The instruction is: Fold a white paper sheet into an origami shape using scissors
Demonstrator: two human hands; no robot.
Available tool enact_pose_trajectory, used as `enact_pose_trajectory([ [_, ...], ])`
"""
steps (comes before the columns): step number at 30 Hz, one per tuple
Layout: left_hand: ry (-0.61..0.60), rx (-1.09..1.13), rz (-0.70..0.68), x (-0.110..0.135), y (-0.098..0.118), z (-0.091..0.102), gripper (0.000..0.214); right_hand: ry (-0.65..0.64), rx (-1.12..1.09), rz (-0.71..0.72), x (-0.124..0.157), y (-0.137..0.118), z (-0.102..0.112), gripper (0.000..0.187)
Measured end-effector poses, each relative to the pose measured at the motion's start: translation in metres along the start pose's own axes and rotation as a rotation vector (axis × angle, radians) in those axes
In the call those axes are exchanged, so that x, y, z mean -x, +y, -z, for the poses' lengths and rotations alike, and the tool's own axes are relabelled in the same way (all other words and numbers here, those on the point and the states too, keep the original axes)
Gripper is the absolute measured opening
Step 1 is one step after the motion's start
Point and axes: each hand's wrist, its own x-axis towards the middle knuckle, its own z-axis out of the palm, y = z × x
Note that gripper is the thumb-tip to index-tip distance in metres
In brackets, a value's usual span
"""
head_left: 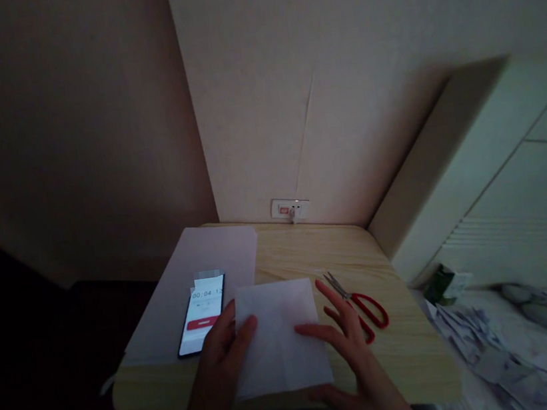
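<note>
A square sheet of white paper [282, 348], with faint creases, is in front of me at the near part of the table. My left hand [222, 353] grips its left edge, thumb on top and the other fingers at or under the side. At the right edge is my right hand [350, 349], its fingers spread apart; one fingertip rests on or just over the paper, and the thumb is near the lower right corner. Scissors [358, 301] with red handles lie to the right of that hand's fingers, blades pointing away from me.
A phone [202, 315] showing a running timer lies on larger white sheets [167, 313] at the table's left. Behind the wooden table [309, 247] is a wall with a socket [291, 209]. On the right, a bed holds crumpled papers [501, 363] and a small green box [439, 285].
</note>
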Motion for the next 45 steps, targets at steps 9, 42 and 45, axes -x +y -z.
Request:
enact_pose_trajectory([
  [9,-0.013,-0.128,-0.036,0.002,-0.002,0.008,0.038,0.189,-0.039,0.049,-0.007,-0.007,-0.001,0.011],
  [42,-0.274,-0.178,-0.085,0.010,-0.005,0.002,0.039,0.562,-0.246,-0.158,-0.014,-0.006,-0.016,0.009],
  [45,-0.276,-0.224,-0.079,0.009,-0.004,0.000,0.033,0.546,-0.417,-0.274,-0.011,-0.001,-0.015,0.027],
])
